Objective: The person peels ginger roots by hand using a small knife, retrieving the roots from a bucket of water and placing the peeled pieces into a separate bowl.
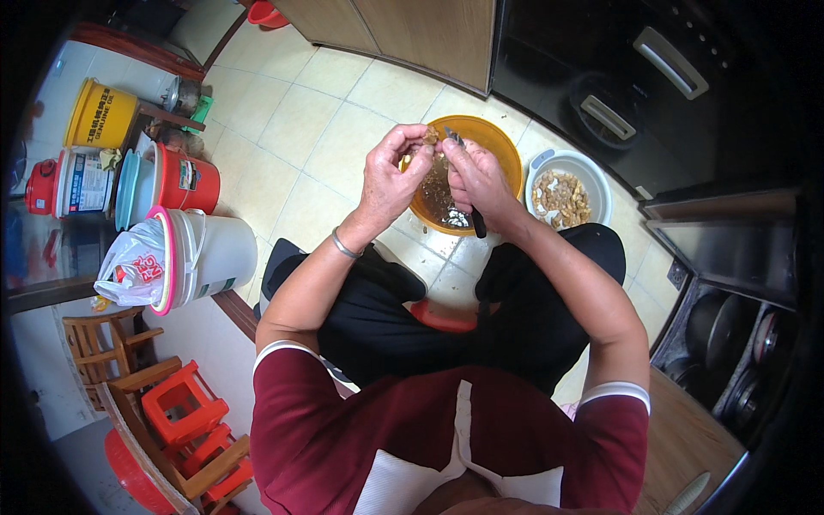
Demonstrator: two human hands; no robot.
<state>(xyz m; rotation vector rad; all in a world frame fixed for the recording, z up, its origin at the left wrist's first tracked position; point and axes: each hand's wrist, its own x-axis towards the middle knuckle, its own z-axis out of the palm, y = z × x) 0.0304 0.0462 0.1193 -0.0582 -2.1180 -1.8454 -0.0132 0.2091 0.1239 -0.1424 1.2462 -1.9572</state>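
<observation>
My left hand (pixel 390 172) is closed, pinching a small brown, lumpy piece (pixel 431 136) between its fingertips. In my right hand (pixel 482 178) is a small knife (pixel 479 225), its dark handle showing below the fist. The tip of its blade shows above my right thumb, close to the brown piece. Both hands are over a yellow basin (pixel 506 137) with dark, watery contents and floating bits. Just right of it stands a pale grey bowl (pixel 602 184) with a side handle, holding many pale-brown pieces (pixel 560 202). Their exact kind is too small to tell.
Tiled floor (pixel 330 120) surrounds the basin. Wooden cabinets (pixel 403 30) and a black appliance front (pixel 592 51) line the far side. At left stand a white bucket (pixel 227 253), a red bucket (pixel 197 178) and red stools (pixel 184 399). An open cupboard (pixel 721 326) with pans is at right.
</observation>
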